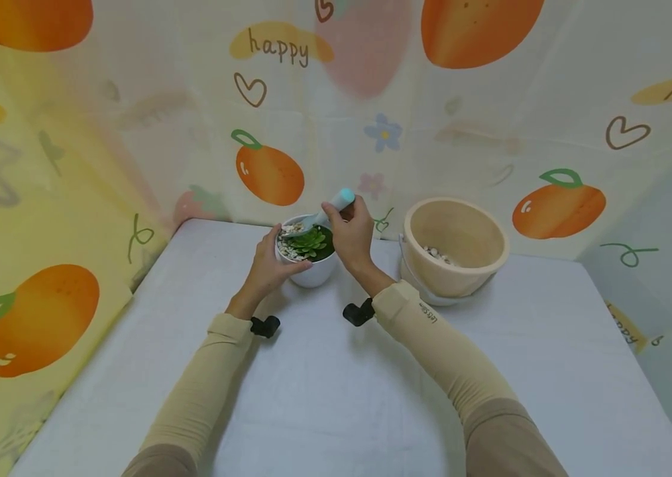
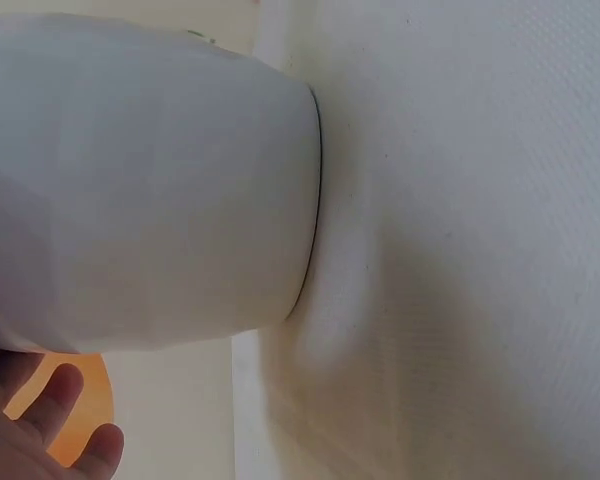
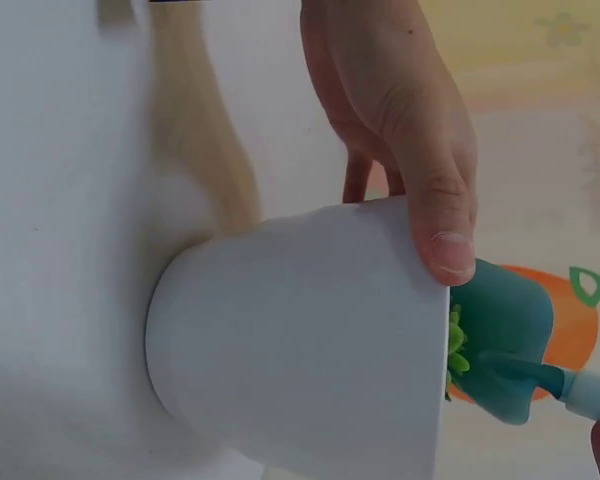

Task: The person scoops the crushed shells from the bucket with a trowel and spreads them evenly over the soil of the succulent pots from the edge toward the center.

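Fingers first: the right hand grasped the trowel by its handle, and the left hand gripped the pot, thumb over the near rim, fingers round the far side. And there was the blade, tipped in over the rim, right beside the plant! Tight quarters: a dip too low, or a twist of that right wrist, and the leaves would likely have been bruised or pinned. Pebbles covered the left part of the pot, soil showed on the right; whether any stones rode on the blade was hard to tell. If they did, a hasty tilt might have buried the leaves or sent stones over the edge. The pot stood upright on the table, but should that left grip have slackened, a knock could have rocked it. Off to the right, well clear, waited the bucket, more stones inside, an unlikely source of trouble unless the right elbow swung wide.
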The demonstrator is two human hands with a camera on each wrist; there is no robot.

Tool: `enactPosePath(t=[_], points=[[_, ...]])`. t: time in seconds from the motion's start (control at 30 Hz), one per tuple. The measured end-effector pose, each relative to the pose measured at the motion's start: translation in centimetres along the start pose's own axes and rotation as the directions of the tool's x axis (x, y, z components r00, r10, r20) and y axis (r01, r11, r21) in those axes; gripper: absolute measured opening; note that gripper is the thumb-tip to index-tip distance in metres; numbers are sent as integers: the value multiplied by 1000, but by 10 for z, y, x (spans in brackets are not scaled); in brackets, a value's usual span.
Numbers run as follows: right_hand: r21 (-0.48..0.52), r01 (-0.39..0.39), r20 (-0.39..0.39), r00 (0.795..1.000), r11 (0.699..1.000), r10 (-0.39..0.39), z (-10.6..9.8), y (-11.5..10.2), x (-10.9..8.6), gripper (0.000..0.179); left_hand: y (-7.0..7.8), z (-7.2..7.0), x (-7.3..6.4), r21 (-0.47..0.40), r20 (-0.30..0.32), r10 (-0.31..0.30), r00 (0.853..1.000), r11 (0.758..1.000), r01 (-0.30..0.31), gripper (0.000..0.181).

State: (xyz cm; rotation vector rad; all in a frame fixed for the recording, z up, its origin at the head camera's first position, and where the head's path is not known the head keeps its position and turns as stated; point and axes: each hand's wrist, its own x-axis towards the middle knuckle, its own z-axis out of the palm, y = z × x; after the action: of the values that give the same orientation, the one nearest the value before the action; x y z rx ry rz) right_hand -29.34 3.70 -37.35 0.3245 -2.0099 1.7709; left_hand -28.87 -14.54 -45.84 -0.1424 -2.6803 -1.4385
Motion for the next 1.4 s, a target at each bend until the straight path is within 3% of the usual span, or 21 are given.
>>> enactPosePath(t=[0.2,0.53,0.7,0.9,1.03,1.4], points=[[-1,26,6,1000,1000,-26,-1,-3,1,33,2,3,-4,23,-39,4,999,1000,-3,110],[5,53,10,999,999,-53,-3,-3,0,27,-1,8,-7,82,-105,45,993,996,-37,109],[2,65,24,998,998,-65,-1,0,0,27,-2,2,-3,49,-59,67,996,997,-64,109],[-33,54,21,998,998,-54,0,1,-2,25,-8,-7,4,-36,47,28,999,999,-27,112],[-37,42,30,999,998,-41,2,-1,-1,26,-11,-6,4,-102,83,13,996,995,-5,114],[-51,86,25,996,995,-84,0,-3,2,26,-9,2,3,-149,36,18,999,989,-13,112]])
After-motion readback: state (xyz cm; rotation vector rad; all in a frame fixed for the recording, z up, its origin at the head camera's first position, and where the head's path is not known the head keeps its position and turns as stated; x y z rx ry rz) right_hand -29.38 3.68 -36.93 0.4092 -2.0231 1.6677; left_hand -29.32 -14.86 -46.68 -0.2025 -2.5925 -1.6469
